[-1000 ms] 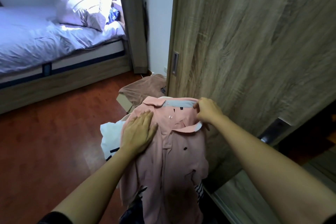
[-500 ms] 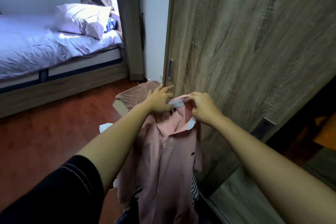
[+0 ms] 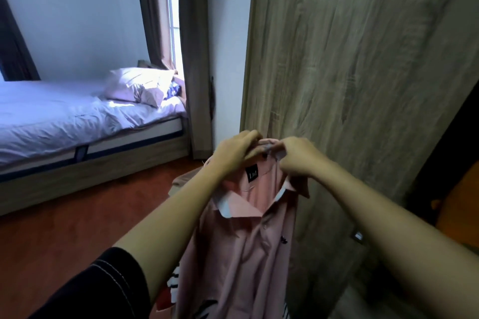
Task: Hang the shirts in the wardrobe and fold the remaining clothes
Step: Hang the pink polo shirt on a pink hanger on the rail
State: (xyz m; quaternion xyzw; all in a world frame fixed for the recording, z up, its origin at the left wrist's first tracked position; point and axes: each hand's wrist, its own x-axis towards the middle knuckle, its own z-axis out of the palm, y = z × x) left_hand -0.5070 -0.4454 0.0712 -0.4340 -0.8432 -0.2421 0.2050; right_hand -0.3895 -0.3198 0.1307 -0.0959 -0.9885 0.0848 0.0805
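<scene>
While shirt (image 3: pixel 241 254) hangs from both hands: hanging step in progress.
Left hand (image 3: pixel 233 153): pinches collar (image 3: pixel 268 143).
Right hand (image 3: pixel 298 158): pinches collar, close beside left.
Next: probably requires a hanger; none visible.

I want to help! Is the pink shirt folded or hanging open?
Hanging open: the left hand and right hand hold the pink shirt by its collar.

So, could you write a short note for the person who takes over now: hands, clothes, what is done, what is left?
The left hand grips the pink shirt at its collar.
The right hand pinches the same collar.
The shirt hangs lifted before the wardrobe door; no hanger in view.
Below it lie other clothes.
Done: shirt lifted. Left: hang it, fold the rest.
</scene>
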